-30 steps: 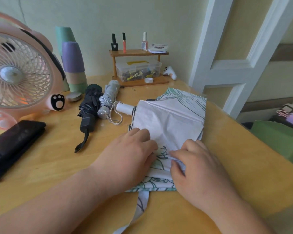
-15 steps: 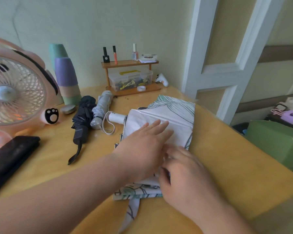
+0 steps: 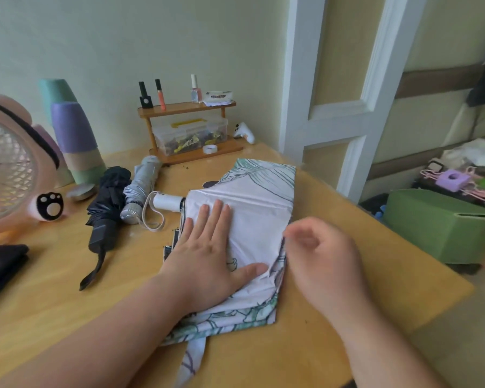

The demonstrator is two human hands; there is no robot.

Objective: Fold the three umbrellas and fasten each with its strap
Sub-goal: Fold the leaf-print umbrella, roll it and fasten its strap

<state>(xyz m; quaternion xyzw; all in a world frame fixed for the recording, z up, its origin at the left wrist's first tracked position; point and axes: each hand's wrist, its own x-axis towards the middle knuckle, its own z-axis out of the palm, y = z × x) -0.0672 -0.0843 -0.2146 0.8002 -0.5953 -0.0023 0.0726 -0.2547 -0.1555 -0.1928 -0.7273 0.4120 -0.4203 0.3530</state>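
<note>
Leaf-print umbrella (image 3: 252, 219): lies at the centre of the bench (image 3: 53, 275), canopy flattened into layered folds, white handle (image 3: 167, 202) pointing left.
Strap (image 3: 192, 357): unfastened, trailing from the canopy's near edge.
Left hand (image 3: 207, 256): flat on the canopy, fingers straight, pressing the fabric down.
Right hand (image 3: 322, 256): at the canopy's right edge, fingers loosely curled, blurred, nothing gripped.
Silver umbrella (image 3: 140, 189): collapsed, just left of the handle.
Black umbrella (image 3: 107, 203): collapsed, beside the silver umbrella.
Fan (image 3: 11, 175): far left.

Three umbrellas: black umbrella (image 3: 108, 200), silver umbrella (image 3: 143, 186), leaf-print umbrella (image 3: 258, 197). Three cosmetic bottles (image 3: 195, 91). One fan (image 3: 9, 175), one clear box (image 3: 191, 133), one tape roll (image 3: 210, 149). My two hands: left hand (image 3: 207, 259), right hand (image 3: 325, 256).
</note>
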